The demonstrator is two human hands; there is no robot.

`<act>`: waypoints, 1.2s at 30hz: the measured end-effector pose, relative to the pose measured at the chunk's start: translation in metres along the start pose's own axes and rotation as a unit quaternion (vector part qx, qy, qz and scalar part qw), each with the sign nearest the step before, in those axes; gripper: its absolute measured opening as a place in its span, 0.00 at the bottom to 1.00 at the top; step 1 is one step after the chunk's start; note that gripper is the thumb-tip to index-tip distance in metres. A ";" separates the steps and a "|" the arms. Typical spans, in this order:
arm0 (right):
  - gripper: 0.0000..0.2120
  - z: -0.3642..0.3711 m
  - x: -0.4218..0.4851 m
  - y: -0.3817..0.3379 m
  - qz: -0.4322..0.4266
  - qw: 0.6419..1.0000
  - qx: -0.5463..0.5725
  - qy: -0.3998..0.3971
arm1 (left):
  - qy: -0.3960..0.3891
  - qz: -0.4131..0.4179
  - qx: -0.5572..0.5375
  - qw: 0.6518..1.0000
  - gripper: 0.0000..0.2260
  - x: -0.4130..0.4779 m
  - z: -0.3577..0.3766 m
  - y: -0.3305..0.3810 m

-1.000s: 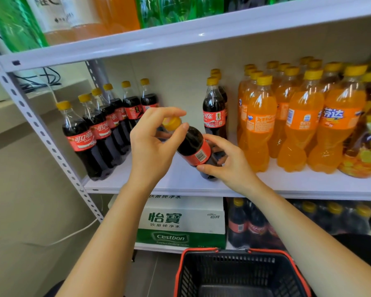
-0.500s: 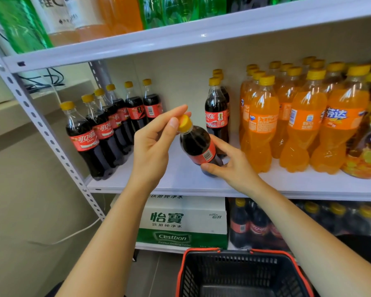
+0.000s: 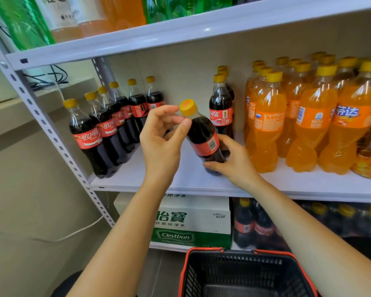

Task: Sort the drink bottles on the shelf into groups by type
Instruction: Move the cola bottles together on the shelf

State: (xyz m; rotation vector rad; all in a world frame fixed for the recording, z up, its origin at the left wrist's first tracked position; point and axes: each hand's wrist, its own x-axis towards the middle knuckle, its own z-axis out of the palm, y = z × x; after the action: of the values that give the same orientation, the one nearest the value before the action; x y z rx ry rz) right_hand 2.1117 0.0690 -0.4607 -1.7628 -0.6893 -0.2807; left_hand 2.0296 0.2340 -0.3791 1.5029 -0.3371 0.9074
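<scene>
Cola (image 3: pixel 202 136) in hand, tilted: left hand (image 3: pixel 160 144) pinches the neck, right hand (image 3: pixel 234 166) grips the base; next it probably wants standing by the left row (image 3: pixel 104 128).

We tip cola bottle (image 3: pixel 204 136) up. One second ago it leaned far left with neck low. Now it stands nearer upright, slanting only partly left. Yellow cap (image 3: pixel 188 107) has risen and moved right. It was wrapped inside our left hand (image 3: pixel 161 142), now it shows fully above fingers. Left thumb has slid off cap, down to bottle's shoulder just below. Index finger now reaches toward cap's left side.
</scene>
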 end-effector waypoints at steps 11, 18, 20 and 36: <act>0.19 -0.012 -0.003 -0.022 0.019 0.990 0.139 -0.009 | -0.223 -0.176 0.118 0.952 0.22 -0.040 -0.026 -0.047; 0.16 -0.003 -0.003 -0.047 0.071 0.981 0.160 -0.079 | -0.162 -0.157 0.069 0.972 0.34 -0.073 -0.032 -0.034; 0.16 -0.001 -0.003 -0.049 0.096 0.975 0.163 -0.118 | -0.132 -0.151 0.074 0.977 0.31 -0.078 -0.037 -0.028; 0.18 0.037 -0.011 -0.061 0.241 0.918 0.280 -0.144 | -0.205 -0.154 0.068 0.964 0.32 -0.079 -0.079 0.006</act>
State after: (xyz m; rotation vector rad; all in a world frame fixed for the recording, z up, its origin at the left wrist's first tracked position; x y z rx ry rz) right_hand 2.0613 0.1100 -0.4293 -1.3624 -0.4525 0.4859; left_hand 1.9483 0.2832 -0.4378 1.8112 -0.3318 0.3730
